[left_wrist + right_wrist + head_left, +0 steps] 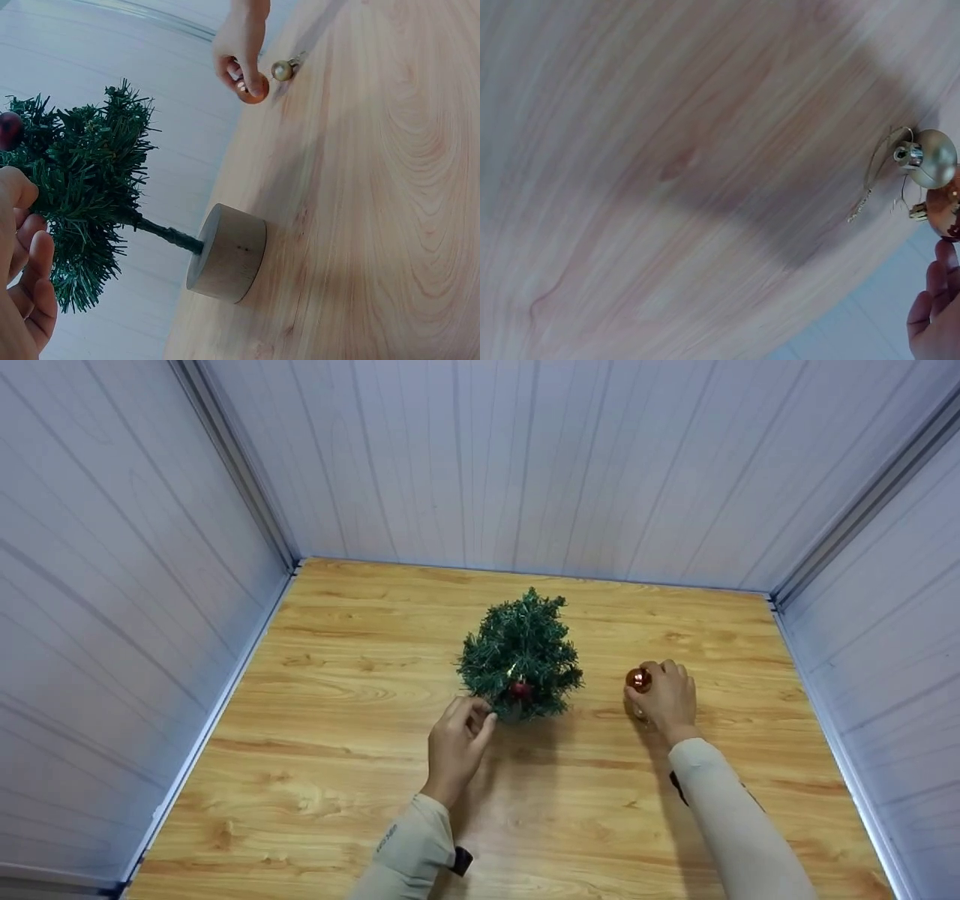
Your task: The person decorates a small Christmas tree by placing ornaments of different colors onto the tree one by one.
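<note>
Head view: left hand (454, 742) at the near-left branches of the tree (517, 641), fingers bent; whether it pinches a twig, I can't tell. Red ball (520, 689) hangs at the tree's front. Right hand (673, 701), well right of the tree, pinches an orange ball (638, 680), probably by fingertips because it's round.

Left wrist view: tree upright; its wooden base (234, 255) seems broad for steadiness.

Right wrist view: gold ball (934, 159) just beside the orange one, string (871, 172) loose.
</note>
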`<move>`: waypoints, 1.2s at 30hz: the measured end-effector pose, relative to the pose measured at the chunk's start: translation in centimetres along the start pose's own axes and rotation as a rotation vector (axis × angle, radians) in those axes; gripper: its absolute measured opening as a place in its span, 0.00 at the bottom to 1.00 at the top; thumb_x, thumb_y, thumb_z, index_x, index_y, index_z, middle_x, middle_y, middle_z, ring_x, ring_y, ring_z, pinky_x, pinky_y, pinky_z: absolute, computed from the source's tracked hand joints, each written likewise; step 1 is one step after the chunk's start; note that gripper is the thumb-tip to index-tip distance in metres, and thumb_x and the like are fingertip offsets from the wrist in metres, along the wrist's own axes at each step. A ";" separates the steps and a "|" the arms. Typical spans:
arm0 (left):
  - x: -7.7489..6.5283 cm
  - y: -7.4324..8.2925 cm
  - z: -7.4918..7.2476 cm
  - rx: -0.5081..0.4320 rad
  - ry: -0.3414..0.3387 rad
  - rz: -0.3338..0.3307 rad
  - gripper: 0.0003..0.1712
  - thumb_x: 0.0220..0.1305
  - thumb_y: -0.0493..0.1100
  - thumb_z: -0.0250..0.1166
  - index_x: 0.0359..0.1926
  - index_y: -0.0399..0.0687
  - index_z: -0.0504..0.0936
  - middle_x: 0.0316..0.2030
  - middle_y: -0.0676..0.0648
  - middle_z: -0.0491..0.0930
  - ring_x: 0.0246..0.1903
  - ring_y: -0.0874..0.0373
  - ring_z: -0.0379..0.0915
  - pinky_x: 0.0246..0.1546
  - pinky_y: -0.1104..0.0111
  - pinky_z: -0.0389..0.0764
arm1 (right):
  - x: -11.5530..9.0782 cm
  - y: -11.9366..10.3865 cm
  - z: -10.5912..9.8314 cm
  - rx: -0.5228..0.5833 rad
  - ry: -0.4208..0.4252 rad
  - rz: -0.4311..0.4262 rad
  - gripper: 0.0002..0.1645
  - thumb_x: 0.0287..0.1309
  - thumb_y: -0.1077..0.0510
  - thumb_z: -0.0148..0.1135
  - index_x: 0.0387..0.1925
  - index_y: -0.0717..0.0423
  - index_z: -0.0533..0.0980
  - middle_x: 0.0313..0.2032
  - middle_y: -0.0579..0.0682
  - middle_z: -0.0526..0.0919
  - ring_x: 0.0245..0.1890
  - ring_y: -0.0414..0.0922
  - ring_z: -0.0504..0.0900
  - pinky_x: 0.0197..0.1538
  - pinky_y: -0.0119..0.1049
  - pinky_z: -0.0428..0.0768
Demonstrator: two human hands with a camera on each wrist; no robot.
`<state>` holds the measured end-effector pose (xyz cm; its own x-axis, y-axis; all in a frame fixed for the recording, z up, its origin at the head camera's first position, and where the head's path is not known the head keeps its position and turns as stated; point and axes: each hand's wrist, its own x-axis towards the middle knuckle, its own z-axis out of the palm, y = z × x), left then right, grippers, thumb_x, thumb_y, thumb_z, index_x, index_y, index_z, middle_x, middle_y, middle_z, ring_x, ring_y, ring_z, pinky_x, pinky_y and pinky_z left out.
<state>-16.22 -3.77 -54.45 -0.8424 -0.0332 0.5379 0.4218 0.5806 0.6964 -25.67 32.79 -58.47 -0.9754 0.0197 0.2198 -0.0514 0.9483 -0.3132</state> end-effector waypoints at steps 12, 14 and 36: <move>0.1 0.2 0.0 0.002 -0.014 -0.014 0.05 0.62 0.42 0.69 0.36 0.52 0.80 0.28 0.52 0.76 0.24 0.62 0.74 0.25 0.72 0.75 | -0.1 -0.2 -0.4 0.057 0.116 -0.046 0.30 0.51 0.48 0.74 0.50 0.61 0.76 0.42 0.62 0.77 0.43 0.60 0.73 0.49 0.56 0.71; 0.1 0.3 0.0 0.005 -0.019 -0.015 0.05 0.62 0.42 0.68 0.36 0.52 0.80 0.28 0.53 0.76 0.25 0.63 0.73 0.25 0.72 0.75 | -0.2 -0.2 -0.4 0.070 0.121 -0.049 0.30 0.51 0.48 0.73 0.50 0.62 0.75 0.41 0.63 0.77 0.42 0.60 0.73 0.48 0.57 0.71; 0.2 0.2 -0.2 0.010 -0.014 -0.032 0.05 0.62 0.42 0.69 0.37 0.51 0.80 0.28 0.55 0.75 0.25 0.67 0.71 0.25 0.72 0.74 | -1.7 -0.1 -0.1 0.155 0.176 -0.021 0.30 0.51 0.49 0.73 0.52 0.60 0.75 0.41 0.61 0.80 0.43 0.60 0.76 0.48 0.57 0.72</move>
<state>-16.22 -3.84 -54.12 -0.8602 -0.0403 0.5083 0.3912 0.5873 0.7086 -24.02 32.69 -58.68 -0.9219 0.0680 0.3814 -0.1172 0.8894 -0.4419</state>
